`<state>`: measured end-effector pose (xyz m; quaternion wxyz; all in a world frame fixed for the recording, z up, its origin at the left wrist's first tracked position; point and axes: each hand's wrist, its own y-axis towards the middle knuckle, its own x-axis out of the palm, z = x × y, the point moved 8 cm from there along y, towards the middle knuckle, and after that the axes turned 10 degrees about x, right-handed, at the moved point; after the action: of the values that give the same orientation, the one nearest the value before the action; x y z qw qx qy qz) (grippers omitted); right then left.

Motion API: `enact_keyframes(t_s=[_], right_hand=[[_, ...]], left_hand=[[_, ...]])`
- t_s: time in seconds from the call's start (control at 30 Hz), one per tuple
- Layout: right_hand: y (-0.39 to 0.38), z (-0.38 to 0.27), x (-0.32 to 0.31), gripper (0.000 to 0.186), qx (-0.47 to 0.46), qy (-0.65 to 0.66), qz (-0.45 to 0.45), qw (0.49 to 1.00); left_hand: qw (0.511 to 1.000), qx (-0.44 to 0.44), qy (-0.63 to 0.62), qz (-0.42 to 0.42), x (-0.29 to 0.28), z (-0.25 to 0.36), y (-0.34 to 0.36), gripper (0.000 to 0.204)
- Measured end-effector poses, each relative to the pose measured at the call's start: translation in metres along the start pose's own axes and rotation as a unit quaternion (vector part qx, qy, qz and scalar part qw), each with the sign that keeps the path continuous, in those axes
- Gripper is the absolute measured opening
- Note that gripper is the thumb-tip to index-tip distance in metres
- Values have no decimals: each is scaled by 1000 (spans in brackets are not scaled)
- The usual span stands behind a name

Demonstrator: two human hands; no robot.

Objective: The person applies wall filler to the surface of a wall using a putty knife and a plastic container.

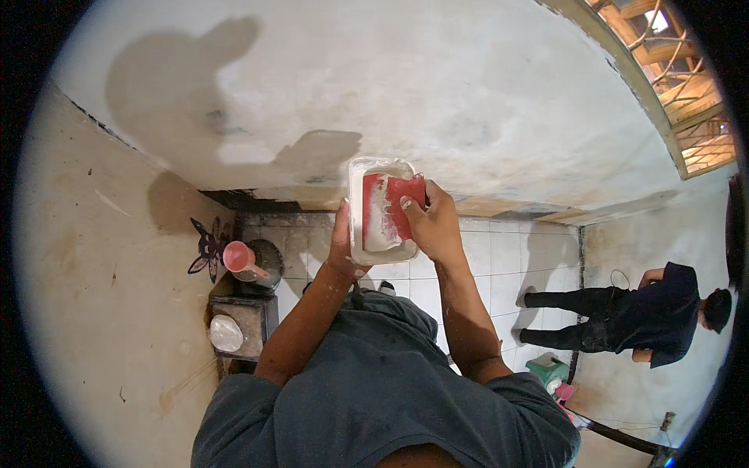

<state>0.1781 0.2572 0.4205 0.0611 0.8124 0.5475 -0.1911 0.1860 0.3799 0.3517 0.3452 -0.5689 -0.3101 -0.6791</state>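
Note:
A white rectangular tub point(356, 222) with white paste smeared over its inside and rim rests in my left hand point(342, 248), whose fingers wrap its left side and underside. In my right hand point(440, 228) is a flat red putty scraper point(399, 189), pinched with the thumb on its face. White paste coats part of the scraper's blade, which lies over the tub's opening. Some of my left fingers are hidden beneath the tub. Both hands are in front of my body, near the patchy white wall point(437, 86).
To the left, a pink dipper point(239, 257) rests over a dark round container, near a box-like stand point(253, 320) bearing a white bundle point(226, 333). At the right stands another person point(655, 316). A green container point(548, 366) sits lower right; a lattice window point(679, 78) is upper right.

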Motion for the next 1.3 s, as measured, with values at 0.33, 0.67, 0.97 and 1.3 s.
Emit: enact_keyframes(t_s=[0.33, 0.67, 0.97, 1.3], right_hand=[[6, -9, 11, 19, 36, 49, -55, 997], [20, 26, -14, 10, 96, 365, -62, 924], [24, 36, -13, 21, 150, 489, -79, 856], [64, 36, -32, 33, 122, 565, -51, 814]], left_hand=[[996, 9, 85, 22, -13, 2, 15, 69], [993, 37, 88, 75, -20, 10, 15, 78], [989, 75, 17, 129, -21, 19, 30, 72], [996, 71, 33, 52, -26, 26, 38, 68]])
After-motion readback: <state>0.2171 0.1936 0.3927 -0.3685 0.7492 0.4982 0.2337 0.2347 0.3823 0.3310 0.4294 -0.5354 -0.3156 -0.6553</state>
